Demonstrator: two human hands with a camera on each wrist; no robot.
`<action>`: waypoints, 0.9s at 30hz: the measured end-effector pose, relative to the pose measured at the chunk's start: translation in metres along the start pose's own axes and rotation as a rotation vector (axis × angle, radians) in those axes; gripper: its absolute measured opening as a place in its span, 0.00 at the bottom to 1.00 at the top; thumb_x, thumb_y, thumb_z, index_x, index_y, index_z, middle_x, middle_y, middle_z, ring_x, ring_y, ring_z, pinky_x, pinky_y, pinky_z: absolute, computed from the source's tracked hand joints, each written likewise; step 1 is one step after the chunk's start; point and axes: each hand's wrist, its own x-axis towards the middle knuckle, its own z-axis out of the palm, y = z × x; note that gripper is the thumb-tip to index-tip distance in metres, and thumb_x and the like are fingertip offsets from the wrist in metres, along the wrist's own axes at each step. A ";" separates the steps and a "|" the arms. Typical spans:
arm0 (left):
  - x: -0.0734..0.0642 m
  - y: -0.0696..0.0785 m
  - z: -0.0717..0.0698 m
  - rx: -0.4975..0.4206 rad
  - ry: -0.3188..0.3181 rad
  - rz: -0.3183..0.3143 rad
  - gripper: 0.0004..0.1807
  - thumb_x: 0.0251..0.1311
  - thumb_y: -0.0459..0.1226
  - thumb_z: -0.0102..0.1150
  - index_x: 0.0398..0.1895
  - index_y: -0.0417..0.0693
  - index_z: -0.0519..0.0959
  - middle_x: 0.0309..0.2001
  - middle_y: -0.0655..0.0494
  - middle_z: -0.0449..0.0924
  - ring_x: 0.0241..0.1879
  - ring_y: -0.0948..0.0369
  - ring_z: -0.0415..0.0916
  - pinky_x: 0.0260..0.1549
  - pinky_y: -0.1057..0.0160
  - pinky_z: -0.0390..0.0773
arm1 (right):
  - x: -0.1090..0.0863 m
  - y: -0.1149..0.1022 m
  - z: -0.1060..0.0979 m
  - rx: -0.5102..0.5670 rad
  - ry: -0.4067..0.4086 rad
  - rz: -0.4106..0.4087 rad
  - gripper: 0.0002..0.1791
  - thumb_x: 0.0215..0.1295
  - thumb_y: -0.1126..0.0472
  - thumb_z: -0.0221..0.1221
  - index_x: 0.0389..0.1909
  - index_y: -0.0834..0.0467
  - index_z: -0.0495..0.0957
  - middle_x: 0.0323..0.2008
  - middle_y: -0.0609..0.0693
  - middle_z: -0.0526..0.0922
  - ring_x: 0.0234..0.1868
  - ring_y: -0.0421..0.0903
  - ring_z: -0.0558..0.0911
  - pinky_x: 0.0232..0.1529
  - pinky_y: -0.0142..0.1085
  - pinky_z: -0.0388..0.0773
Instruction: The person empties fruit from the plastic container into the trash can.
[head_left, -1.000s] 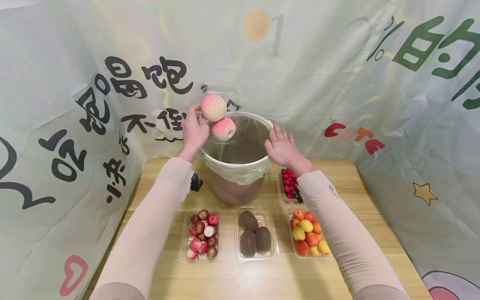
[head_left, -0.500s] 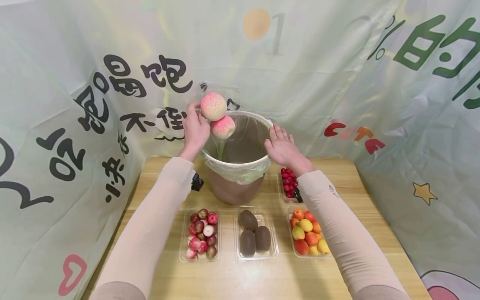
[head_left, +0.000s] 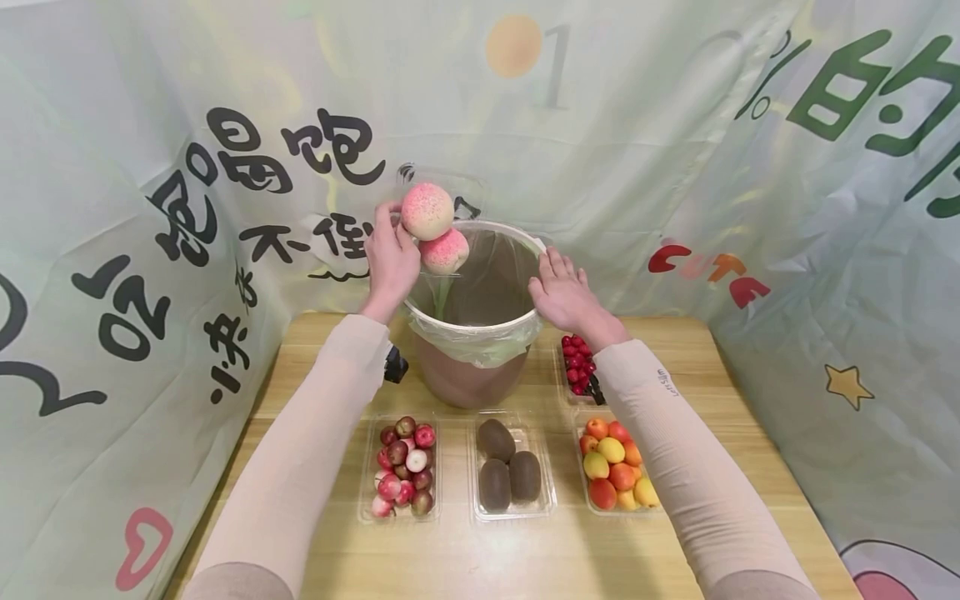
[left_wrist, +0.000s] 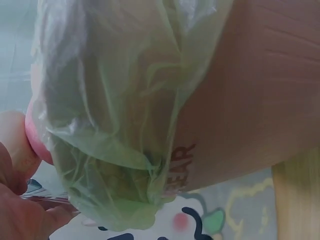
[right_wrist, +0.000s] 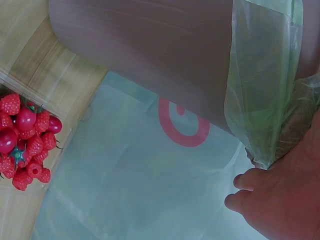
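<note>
At the upper left of the bin, my left hand point(head_left: 393, 260) grips a clear plastic box point(head_left: 450, 185) that is tipped over the opening. Two pink-and-cream peaches are in it: an upper peach point(head_left: 427, 212) and, just below, a lower peach point(head_left: 444, 252). The left wrist view shows the fingers point(left_wrist: 30, 220) at the box's edge, with most of the box hidden by the bin liner. My right hand point(head_left: 567, 296) rests on the right rim of the brown bin point(head_left: 472, 375), fingers extended. A pale green plastic liner point(right_wrist: 260, 85) folds over that rim.
On the wooden table point(head_left: 360, 558) in front stand clear boxes of small red-purple fruit point(head_left: 405, 467), dark brown kiwifruit point(head_left: 510, 467) and orange-yellow fruit point(head_left: 618, 462). A box of red berries point(head_left: 577, 365) is partly behind my right arm. Printed cloth walls point(head_left: 600, 150) enclose the table.
The plastic box has tipped a little further and the peaches have shifted slightly upward in view, the lower one turning. My right hand has stayed on the rim.
</note>
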 end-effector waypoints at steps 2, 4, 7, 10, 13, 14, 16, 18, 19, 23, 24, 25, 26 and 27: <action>-0.001 0.000 0.000 -0.002 0.012 0.014 0.19 0.76 0.28 0.45 0.67 0.41 0.71 0.60 0.37 0.83 0.64 0.41 0.77 0.67 0.43 0.72 | 0.000 0.000 0.000 0.002 -0.002 0.001 0.41 0.82 0.44 0.27 0.84 0.66 0.37 0.86 0.63 0.33 0.85 0.68 0.37 0.84 0.64 0.35; -0.001 0.000 0.001 -0.003 0.016 0.019 0.19 0.76 0.28 0.45 0.66 0.41 0.71 0.61 0.37 0.83 0.64 0.41 0.77 0.68 0.43 0.72 | -0.001 0.000 -0.001 0.006 -0.001 0.004 0.41 0.82 0.44 0.27 0.84 0.66 0.37 0.86 0.63 0.33 0.85 0.68 0.37 0.84 0.63 0.34; -0.001 0.000 0.001 -0.006 0.016 0.017 0.19 0.76 0.27 0.45 0.66 0.41 0.71 0.61 0.37 0.83 0.65 0.41 0.77 0.68 0.43 0.73 | -0.001 -0.001 -0.001 0.009 -0.002 0.006 0.41 0.82 0.44 0.27 0.84 0.66 0.37 0.86 0.63 0.32 0.85 0.68 0.37 0.84 0.63 0.34; -0.001 0.000 0.002 -0.002 0.021 0.021 0.19 0.76 0.27 0.45 0.67 0.41 0.71 0.63 0.37 0.83 0.66 0.42 0.77 0.69 0.44 0.73 | -0.001 -0.001 0.000 0.008 -0.001 0.006 0.41 0.82 0.44 0.27 0.85 0.66 0.37 0.86 0.63 0.32 0.85 0.68 0.37 0.84 0.63 0.34; -0.001 0.000 0.002 0.007 0.028 0.043 0.21 0.76 0.27 0.44 0.69 0.42 0.71 0.65 0.39 0.81 0.68 0.44 0.77 0.71 0.47 0.74 | -0.001 -0.001 0.000 0.007 -0.001 0.005 0.41 0.82 0.44 0.27 0.85 0.66 0.37 0.86 0.63 0.32 0.85 0.68 0.38 0.84 0.63 0.34; -0.001 0.000 0.003 0.011 0.031 0.051 0.21 0.76 0.27 0.44 0.70 0.42 0.70 0.66 0.40 0.81 0.68 0.44 0.77 0.71 0.48 0.74 | -0.001 -0.001 0.001 0.007 -0.001 0.006 0.41 0.82 0.44 0.27 0.85 0.66 0.37 0.86 0.63 0.32 0.85 0.68 0.38 0.84 0.63 0.34; -0.001 0.000 0.003 0.012 0.036 0.066 0.23 0.77 0.27 0.44 0.72 0.43 0.70 0.68 0.41 0.80 0.69 0.47 0.77 0.72 0.50 0.74 | -0.001 -0.001 0.001 0.005 0.000 0.007 0.41 0.82 0.44 0.27 0.85 0.66 0.37 0.86 0.62 0.32 0.85 0.68 0.38 0.84 0.63 0.35; -0.001 -0.001 0.004 0.009 0.043 0.070 0.24 0.78 0.27 0.43 0.73 0.43 0.70 0.70 0.43 0.79 0.70 0.49 0.76 0.73 0.53 0.73 | -0.001 -0.001 0.001 0.007 0.000 0.008 0.41 0.82 0.44 0.27 0.85 0.66 0.37 0.86 0.62 0.32 0.85 0.68 0.37 0.84 0.63 0.34; -0.001 -0.001 0.004 0.007 0.046 0.069 0.24 0.78 0.27 0.43 0.74 0.43 0.70 0.70 0.44 0.78 0.71 0.49 0.76 0.73 0.54 0.73 | 0.000 -0.001 0.001 0.007 0.000 0.009 0.41 0.82 0.44 0.27 0.85 0.66 0.37 0.86 0.62 0.32 0.85 0.68 0.37 0.84 0.63 0.35; -0.001 -0.002 0.004 -0.002 0.062 0.065 0.25 0.78 0.28 0.44 0.75 0.44 0.70 0.72 0.46 0.77 0.72 0.51 0.74 0.75 0.55 0.71 | 0.000 -0.001 0.001 0.013 0.001 0.011 0.41 0.82 0.44 0.28 0.84 0.66 0.37 0.86 0.63 0.32 0.85 0.68 0.37 0.84 0.63 0.34; -0.001 -0.002 0.005 -0.007 0.064 0.065 0.25 0.78 0.27 0.44 0.75 0.44 0.70 0.72 0.46 0.77 0.72 0.51 0.74 0.75 0.55 0.70 | -0.001 -0.001 0.000 0.015 0.001 0.011 0.41 0.82 0.44 0.28 0.84 0.66 0.37 0.86 0.63 0.32 0.85 0.68 0.37 0.84 0.63 0.33; -0.001 -0.002 0.005 -0.008 0.065 0.066 0.26 0.78 0.27 0.44 0.76 0.45 0.70 0.72 0.47 0.77 0.72 0.51 0.74 0.75 0.55 0.70 | -0.001 -0.001 0.000 0.016 0.001 0.011 0.41 0.82 0.44 0.28 0.84 0.66 0.37 0.86 0.63 0.32 0.85 0.68 0.37 0.84 0.63 0.33; -0.001 -0.002 0.005 -0.010 0.068 0.068 0.26 0.78 0.27 0.44 0.76 0.45 0.70 0.72 0.47 0.77 0.72 0.51 0.74 0.75 0.55 0.70 | -0.001 -0.001 0.000 0.017 0.000 0.011 0.41 0.82 0.44 0.28 0.84 0.66 0.37 0.86 0.63 0.32 0.85 0.68 0.37 0.84 0.63 0.33; -0.001 -0.002 0.005 -0.013 0.069 0.071 0.26 0.78 0.27 0.44 0.76 0.45 0.70 0.72 0.48 0.77 0.72 0.51 0.74 0.75 0.55 0.70 | -0.001 -0.001 0.000 0.018 0.000 0.011 0.41 0.82 0.44 0.28 0.84 0.66 0.37 0.86 0.63 0.33 0.85 0.68 0.37 0.84 0.63 0.33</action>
